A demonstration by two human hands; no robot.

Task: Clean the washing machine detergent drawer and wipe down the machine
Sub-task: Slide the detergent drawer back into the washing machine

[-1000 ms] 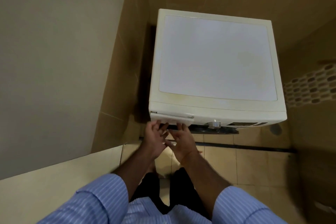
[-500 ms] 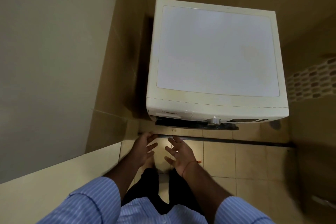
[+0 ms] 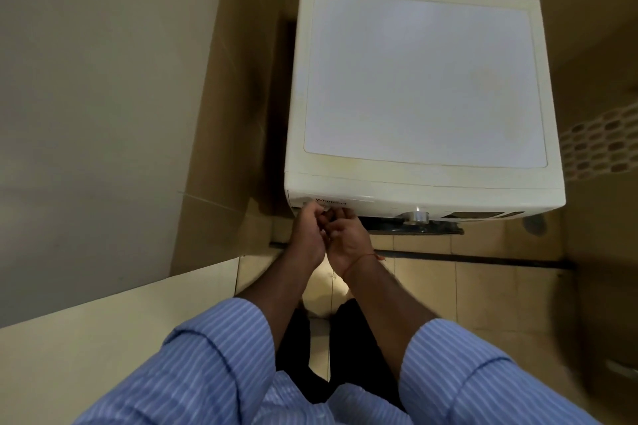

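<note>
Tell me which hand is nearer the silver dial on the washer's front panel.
Right. The right hand sits just left of the silver dial, at the detergent drawer; the left hand is farther left, beyond the right one.

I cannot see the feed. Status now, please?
Both hands, left hand and right hand, at detergent drawer; grip unclear. Drawer closed. Nothing blocking.

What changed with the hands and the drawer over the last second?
Half a second ago both hands hung open, clear of the machine. Now the left hand and right hand are back up at the drawer, fingers curled at its front. The drawer stays closed; the machine hasn't moved.
</note>
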